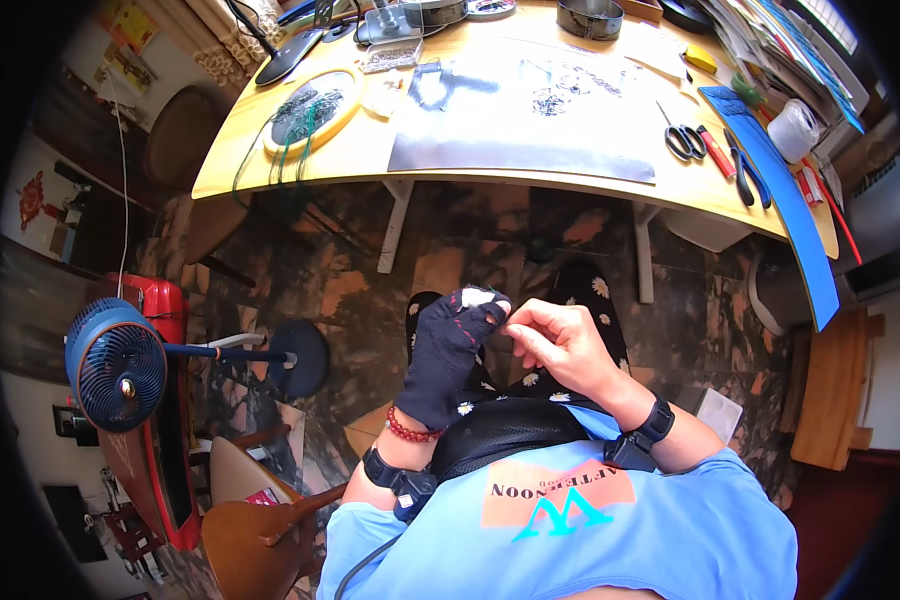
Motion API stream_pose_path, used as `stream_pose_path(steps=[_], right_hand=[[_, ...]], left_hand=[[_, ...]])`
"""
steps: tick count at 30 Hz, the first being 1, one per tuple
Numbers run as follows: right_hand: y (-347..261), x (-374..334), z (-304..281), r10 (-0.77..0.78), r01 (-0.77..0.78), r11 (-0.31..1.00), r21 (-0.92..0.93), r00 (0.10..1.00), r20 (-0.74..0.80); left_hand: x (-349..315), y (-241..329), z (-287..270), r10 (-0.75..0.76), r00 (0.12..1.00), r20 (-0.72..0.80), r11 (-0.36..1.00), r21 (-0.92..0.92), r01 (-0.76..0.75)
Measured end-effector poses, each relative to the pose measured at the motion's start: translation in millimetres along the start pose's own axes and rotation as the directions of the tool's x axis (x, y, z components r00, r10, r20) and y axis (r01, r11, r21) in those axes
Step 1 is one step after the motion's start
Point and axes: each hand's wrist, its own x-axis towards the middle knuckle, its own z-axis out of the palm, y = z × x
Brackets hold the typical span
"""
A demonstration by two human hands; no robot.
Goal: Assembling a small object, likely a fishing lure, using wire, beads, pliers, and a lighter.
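Black, red-stitched fabric glove covers the left hand, grip unclear; beside the glove, the right hand presses fingertips together.

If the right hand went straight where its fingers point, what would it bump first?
The right hand would probably bump the gloved left hand first; they look very close, though depth is hard to judge.

Matt cloth glove, glossy sheet, smooth wood-look table
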Motion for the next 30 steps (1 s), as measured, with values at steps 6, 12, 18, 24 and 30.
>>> stream_pose_path(steps=[6,12,18,24,30], right_hand=[[-4,-9,-11,0.022,-0.027,0.991,-0.134,0.999,-0.039],[-2,-15,-22,0.103,-0.105,0.988,-0.116,0.994,-0.021],[-3,3,-33,-0.134,0.108,0.98,-0.165,0.979,-0.151],[-16,28,-30,0.161,-0.09,0.933,0.35,0.971,-0.179],[-16,34,-22,0.222,-0.137,0.88,0.455,0.965,-0.138]], left_hand=[[9,-1,2,-0.106,0.989,-0.108,0.98,-0.178,0.086],[22,4,1,-0.142,0.985,-0.1,0.944,-0.313,0.104],[27,1,7,-0.043,0.996,-0.073,0.994,-0.1,0.036],[25,-5,22,-0.015,0.994,-0.106,0.994,-0.112,0.003],[23,-2,29,0.103,0.986,-0.132,0.995,0.022,-0.101]])
